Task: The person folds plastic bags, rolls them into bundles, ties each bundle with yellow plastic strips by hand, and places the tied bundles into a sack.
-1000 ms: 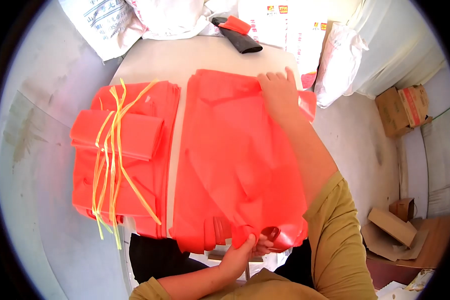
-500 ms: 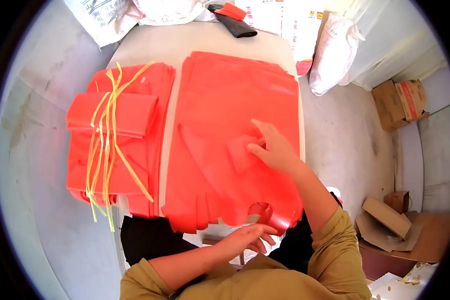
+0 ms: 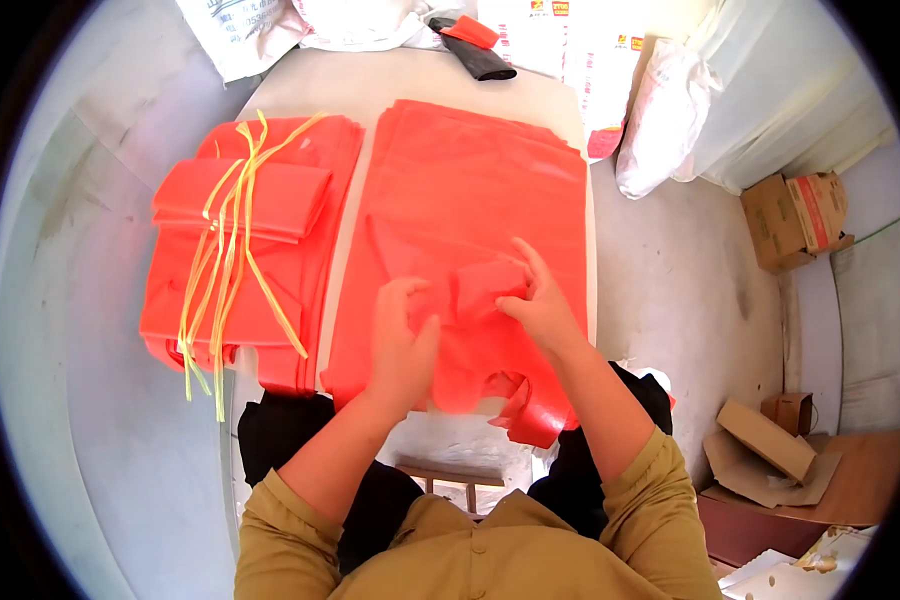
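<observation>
A stack of red plastic bags point(image 3: 480, 180) lies flat on the table, its cut-out handle ends toward me. My left hand point(image 3: 402, 340) is over the lower left of this stack, thumb and fingers apart and slightly curled. Opposite it, my right hand point(image 3: 545, 305) is at a small raised fold point(image 3: 475, 290) in the top bag, its thumb and forefinger spread. Whether its fingertips press on the film is hard to see. To the left lies a second red bag stack point(image 3: 270, 270), with a folded red bundle point(image 3: 260, 195) and loose yellow ties point(image 3: 232, 235) on top.
At the far table edge lie a black roll point(image 3: 480, 58) and a small red piece point(image 3: 470, 32). White printed sacks point(image 3: 245, 35) stand behind. On the right are a white sack point(image 3: 665, 115), a cardboard box point(image 3: 785, 225) and an opened carton point(image 3: 770, 455).
My left hand has risen from the near table edge onto the bag stack. My right hand stays near the fold, which now stands up more. The view has shifted slightly.
</observation>
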Demonstrator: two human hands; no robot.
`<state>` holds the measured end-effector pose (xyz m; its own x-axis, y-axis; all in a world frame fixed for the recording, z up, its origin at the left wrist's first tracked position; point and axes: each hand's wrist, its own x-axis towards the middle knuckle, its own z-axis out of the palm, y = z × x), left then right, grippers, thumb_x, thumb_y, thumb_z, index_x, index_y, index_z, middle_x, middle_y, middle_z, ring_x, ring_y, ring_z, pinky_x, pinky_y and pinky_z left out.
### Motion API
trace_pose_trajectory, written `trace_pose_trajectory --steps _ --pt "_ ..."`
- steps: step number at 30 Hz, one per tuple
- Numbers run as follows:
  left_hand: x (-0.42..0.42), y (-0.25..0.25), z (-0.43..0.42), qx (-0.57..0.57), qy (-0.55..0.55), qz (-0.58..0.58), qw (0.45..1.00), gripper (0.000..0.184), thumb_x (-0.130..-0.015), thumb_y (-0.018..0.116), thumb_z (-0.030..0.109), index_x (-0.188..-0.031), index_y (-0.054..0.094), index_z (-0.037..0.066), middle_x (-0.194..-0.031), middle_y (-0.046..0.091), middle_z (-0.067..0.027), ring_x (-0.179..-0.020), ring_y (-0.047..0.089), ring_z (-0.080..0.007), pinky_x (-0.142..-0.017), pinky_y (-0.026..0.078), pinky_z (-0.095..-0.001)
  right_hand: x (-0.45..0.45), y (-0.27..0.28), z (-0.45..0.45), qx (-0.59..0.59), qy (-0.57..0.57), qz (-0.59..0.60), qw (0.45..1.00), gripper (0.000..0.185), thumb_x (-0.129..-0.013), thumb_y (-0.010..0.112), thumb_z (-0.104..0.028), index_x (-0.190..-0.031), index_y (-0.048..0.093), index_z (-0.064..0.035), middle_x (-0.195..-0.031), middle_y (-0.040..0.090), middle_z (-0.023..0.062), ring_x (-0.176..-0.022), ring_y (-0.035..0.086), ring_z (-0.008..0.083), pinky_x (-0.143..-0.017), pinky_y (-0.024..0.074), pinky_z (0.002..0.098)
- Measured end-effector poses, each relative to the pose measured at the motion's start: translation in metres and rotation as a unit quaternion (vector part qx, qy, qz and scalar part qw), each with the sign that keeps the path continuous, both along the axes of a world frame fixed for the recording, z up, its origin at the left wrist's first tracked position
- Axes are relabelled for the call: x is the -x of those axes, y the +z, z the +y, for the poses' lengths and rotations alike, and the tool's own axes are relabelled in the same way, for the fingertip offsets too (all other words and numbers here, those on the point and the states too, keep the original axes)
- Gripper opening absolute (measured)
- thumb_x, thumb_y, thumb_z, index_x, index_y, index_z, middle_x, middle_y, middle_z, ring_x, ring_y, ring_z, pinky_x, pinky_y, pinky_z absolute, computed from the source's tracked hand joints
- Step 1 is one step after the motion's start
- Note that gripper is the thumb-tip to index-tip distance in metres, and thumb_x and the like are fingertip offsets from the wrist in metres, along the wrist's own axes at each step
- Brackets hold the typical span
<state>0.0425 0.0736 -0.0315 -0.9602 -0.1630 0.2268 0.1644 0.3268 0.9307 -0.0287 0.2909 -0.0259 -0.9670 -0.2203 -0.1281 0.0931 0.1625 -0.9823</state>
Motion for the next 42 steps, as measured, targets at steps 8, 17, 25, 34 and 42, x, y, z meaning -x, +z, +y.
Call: trace_pose_trajectory --steps 8,17,25,34,42 --pt "0.014 -0.008 -0.013 0.113 -0.07 -0.004 0.991 0.068 -0.081 0.054 -0.008 -0.147 0.051 0.006 -0.161 0.043 -0.0166 -0.152 0.034 -0.0393 -0.125 0.03 -0.0502 -0.023 0.009 0.025 0.056 0.113 -0.052 0.991 0.051 -0.08 0.055 0.018 -0.125 0.065 -0.0038 -0.1 0.068 0.0038 -0.111 0.06 0.0148 -0.097 0.0483 0.0313" --pt "0.043 0.027 -0.028 0.276 -0.198 0.008 0.941 0.057 -0.083 0.052 0.005 -0.139 0.06 0.01 -0.157 0.051 -0.0084 -0.157 0.021 -0.0453 -0.126 0.01 -0.0654 -0.019 0.01 0.007 0.196 0.267 0.034 0.943 0.022 -0.077 0.057 0.015 -0.079 0.058 -0.0066 -0.086 0.066 0.0046 -0.105 0.057 0.0279 -0.096 0.0455 0.0391" --pt "0.062 0.036 -0.046 0.362 -0.204 0.052 0.908 0.03 -0.088 0.065 0.029 -0.107 0.07 0.006 -0.105 0.067 -0.0089 -0.123 0.051 -0.0386 -0.119 0.028 -0.0619 -0.01 0.005 -0.003 0.173 0.227 0.06 0.956 0.023 -0.082 0.055 0.015 -0.08 0.059 -0.007 -0.115 0.068 0.0098 -0.123 0.058 0.0281 -0.105 0.0458 0.0408" --pt "0.047 0.024 -0.076 0.366 -0.169 0.041 0.914 0.04 -0.073 0.088 0.027 -0.103 0.071 0.004 -0.097 0.066 -0.0099 -0.105 0.057 -0.0335 -0.096 0.048 -0.046 -0.008 -0.009 -0.001 0.133 0.146 -0.16 0.967 0.019 -0.093 0.053 0.011 -0.095 0.063 -0.0046 -0.157 0.047 0.0156 -0.124 0.062 0.0195 -0.102 0.0528 0.0345" --pt "0.044 -0.001 -0.08 0.401 -0.159 0.078 0.899 0.029 -0.077 0.085 0.021 -0.098 0.071 0.006 -0.094 0.065 -0.0083 -0.1 0.058 -0.0316 -0.092 0.049 -0.0443 -0.023 -0.006 -0.022 -0.088 0.164 0.007 0.983 0.046 -0.093 0.07 -0.01 -0.137 0.059 -0.002 -0.151 0.054 0.0161 -0.13 0.061 0.0272 -0.107 0.051 0.0399"
